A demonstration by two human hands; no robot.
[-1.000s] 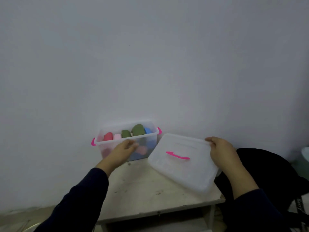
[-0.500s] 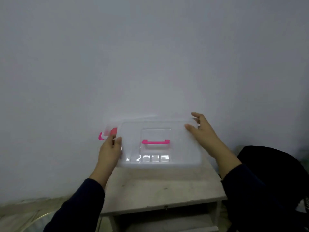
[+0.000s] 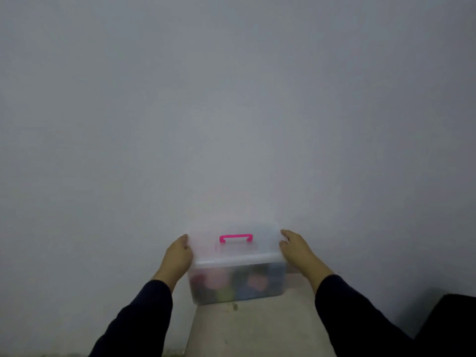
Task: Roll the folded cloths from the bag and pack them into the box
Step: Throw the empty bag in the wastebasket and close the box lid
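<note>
Rolled coloured cloths (image 3: pixel 255 282) fill the translucent plastic box (image 3: pixel 237 284) at the tabletop's (image 3: pixel 257 331) far edge, its pink-handled lid (image 3: pixel 235 243) gripped endwise by left hand (image 3: pixel 179 253) and right hand (image 3: pixel 296 247); pressing it shut seemingly remains.

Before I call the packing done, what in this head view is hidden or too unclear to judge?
- Cloths: only colour blurs through the frosted box; count and rolling unreadable.
- Side latches: covered by the left hand and right hand, so whether the lid is clipped is unknown.
- Bag: cut off by the right and bottom edges; contents unseen.
- Table: front cut off below.
</note>
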